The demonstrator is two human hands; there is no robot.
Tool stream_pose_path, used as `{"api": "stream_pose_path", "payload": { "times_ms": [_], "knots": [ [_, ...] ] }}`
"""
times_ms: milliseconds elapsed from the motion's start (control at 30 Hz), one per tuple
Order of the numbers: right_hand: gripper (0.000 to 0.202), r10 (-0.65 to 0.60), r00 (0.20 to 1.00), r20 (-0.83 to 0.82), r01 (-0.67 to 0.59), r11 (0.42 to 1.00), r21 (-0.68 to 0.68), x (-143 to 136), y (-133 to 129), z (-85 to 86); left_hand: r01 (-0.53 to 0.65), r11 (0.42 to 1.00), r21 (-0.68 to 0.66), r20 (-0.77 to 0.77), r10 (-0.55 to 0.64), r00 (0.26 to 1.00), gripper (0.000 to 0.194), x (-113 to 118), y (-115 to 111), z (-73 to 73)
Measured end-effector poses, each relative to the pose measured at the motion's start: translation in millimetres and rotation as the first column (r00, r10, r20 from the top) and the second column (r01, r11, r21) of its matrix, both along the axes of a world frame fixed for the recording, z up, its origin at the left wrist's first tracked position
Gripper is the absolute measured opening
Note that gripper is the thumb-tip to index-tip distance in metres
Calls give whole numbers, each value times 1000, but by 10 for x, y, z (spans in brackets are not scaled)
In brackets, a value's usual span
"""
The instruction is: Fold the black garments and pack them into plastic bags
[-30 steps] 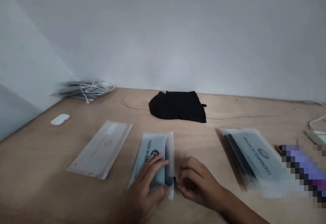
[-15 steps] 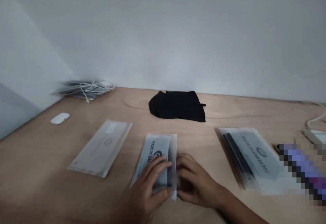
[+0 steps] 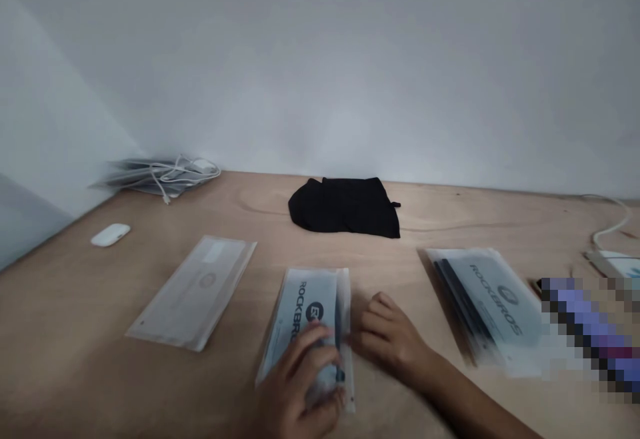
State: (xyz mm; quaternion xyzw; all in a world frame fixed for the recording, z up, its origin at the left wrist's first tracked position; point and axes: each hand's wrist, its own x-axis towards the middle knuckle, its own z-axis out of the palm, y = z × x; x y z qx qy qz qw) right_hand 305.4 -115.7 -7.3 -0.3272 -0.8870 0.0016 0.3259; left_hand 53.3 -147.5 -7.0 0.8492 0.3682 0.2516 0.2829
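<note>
A translucent zip pouch (image 3: 290,302) with ROCKBROS lettering and a pale blue insert lies on the table in front of me. My left hand (image 3: 305,379) presses on its lower part, fingers bent over the print and thumb near the zip edge. Beside that right-hand edge is my right hand (image 3: 390,339), its fingers curled shut. Its index fingertip and thumb meet the zip strip, but whatever they pinch is hidden. To the left lies a second frosted pouch (image 3: 193,296), face down or paler. On the right, another ROCKBROS pouch (image 3: 493,299) holds dark items.
A folded black cloth item (image 3: 345,207) lies near the wall. At the back left, a white cable (image 3: 173,171) rests on grey packets (image 3: 137,178). A white earbud-style case (image 3: 111,234) sits at left. A blurred-out purple object (image 3: 590,326) and a white adapter (image 3: 615,262) are at right.
My right hand has shifted slightly up and right along the zip edge, its fingers more tightly curled. The pouch edge lies flatter. My left hand stays on the pouch, slightly lower.
</note>
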Motion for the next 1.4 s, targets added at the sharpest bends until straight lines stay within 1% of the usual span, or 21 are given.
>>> {"api": "stream_pose_path", "payload": {
  "times_ms": [67, 133, 200, 267, 367, 433, 500, 633, 733, 800, 900, 933, 967, 1033, 1100, 1167, 1200, 1233, 1300, 1367, 1400],
  "knots": [
    [30, -161, 987, 28, 161, 987, -12, 96, 120, -31, 73, 997, -3, 1, -73, 997, 27, 24, -102, -56],
    [30, -303, 952, 40, 304, 952, -40, 176, 223, -56, 119, 993, -8, -23, -119, 993, 26, 64, -161, -112],
    [27, -383, 923, 35, 384, 920, -77, 221, 287, -82, 132, 991, -21, -76, -133, 988, 33, 114, -135, -121],
    [24, -439, 898, 23, 439, 890, -122, 224, 310, -116, 183, 983, -26, -151, -185, 971, 47, 168, -20, -51],
    [24, -509, 861, -4, 497, 843, -208, 176, 282, -167, 313, 950, 13, -284, -297, 912, 63, 255, 240, 162],
    [22, -538, 843, -21, 514, 816, -265, 134, 231, -179, 302, 953, 31, -376, -269, 887, 66, 324, 401, 284],
    [20, -565, 825, -5, 529, 776, -344, 99, 165, -163, 209, 977, 33, -462, -171, 870, 67, 399, 512, 331],
    [30, -598, 790, 135, 583, 665, -466, 34, 54, -101, 138, 987, 81, -518, -77, 852, 71, 502, 566, 244],
    [26, -586, 805, 94, 529, 635, -563, -41, 37, -77, 130, 986, 104, -495, -62, 867, 70, 490, 558, 162],
    [24, -588, 808, -38, 397, 592, -702, -91, 51, -45, 114, 986, 125, -459, -45, 887, 67, 440, 587, 119],
    [27, -639, 737, -222, 187, 508, -841, -65, 63, 118, -25, 982, 188, -365, 94, 926, 58, 336, 697, 45],
    [28, -670, 700, -247, 179, 500, -847, 2, 51, 213, -88, 975, 206, -337, 155, 929, 56, 304, 741, 16],
    [29, -707, 663, -247, 216, 496, -841, 107, 29, 327, -139, 966, 219, -320, 206, 925, 56, 276, 781, -13],
    [31, -795, 578, -182, 404, 473, -783, 443, -43, 581, -188, 952, 240, -324, 261, 910, 57, 240, 844, -65],
    [34, -897, 438, -64, 624, 355, -696, 915, -130, 806, -178, 948, 263, -349, 266, 898, 57, 230, 874, -105],
    [35, -960, 271, 70, 789, 180, -588, 1448, -196, 923, -161, 945, 286, -367, 263, 892, 54, 235, 879, -130],
    [34, -966, 225, 128, 838, 125, -531, 1708, -213, 925, -158, 942, 295, -370, 265, 891, 53, 240, 877, -137],
    [34, -962, 219, 162, 871, 118, -477, 1951, -217, 889, -158, 941, 300, -372, 268, 889, 52, 244, 874, -142],
    [36, -941, 229, 251, 906, 112, -407, 2346, -194, 729, -161, 940, 302, -374, 272, 887, 50, 248, 870, -144],
    [37, -913, 226, 341, 939, 111, -325, 2582, -151, 525, -160, 941, 299, -378, 271, 885, 48, 247, 867, -140],
    [38, -904, 212, 372, 954, 108, -281, 2633, -130, 434, -160, 941, 297, -380, 271, 884, 48, 246, 865, -137]
  ]
}}
